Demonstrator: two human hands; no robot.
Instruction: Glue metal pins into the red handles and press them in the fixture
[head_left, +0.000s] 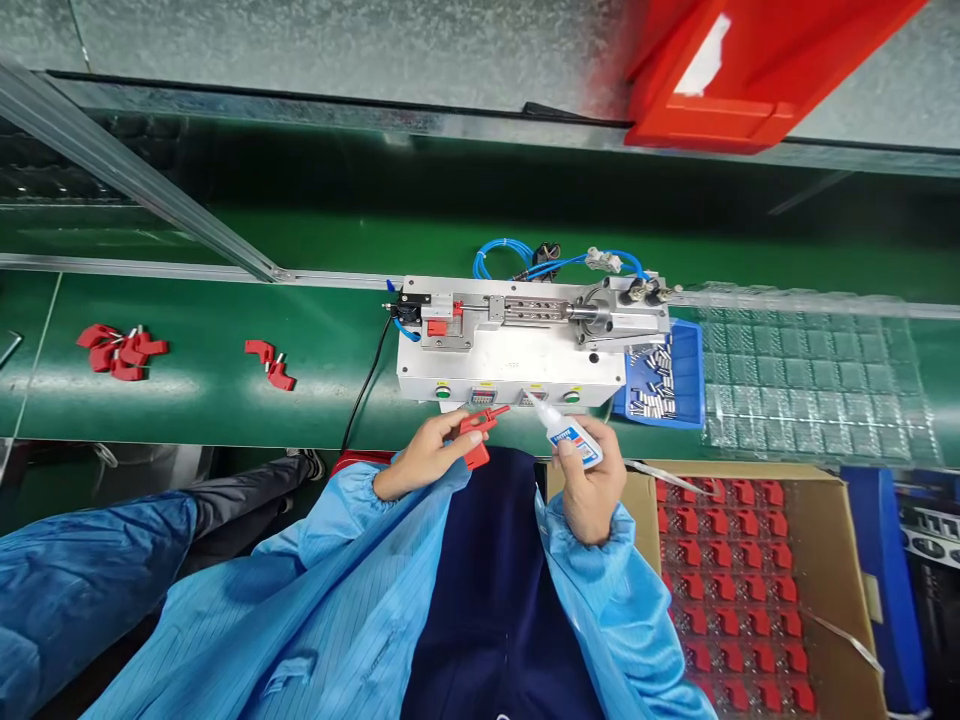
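Observation:
My left hand is closed on a red plastic part, from which a thin red prong points right. A small white glue bottle with a blue label sits in my right hand, its fingers wrapped around it. The bottle's nozzle tilts up and left, apart from the red part. Just beyond both hands stands a white bench machine with green buttons and small displays along its front. Another red piece rests in the machine's left clamp.
Loose red parts lie on the green bench at left. Right of the machine are a blue bin of metal pins and clear trays. A cardboard box holds rows of red parts. Someone's leg is at left.

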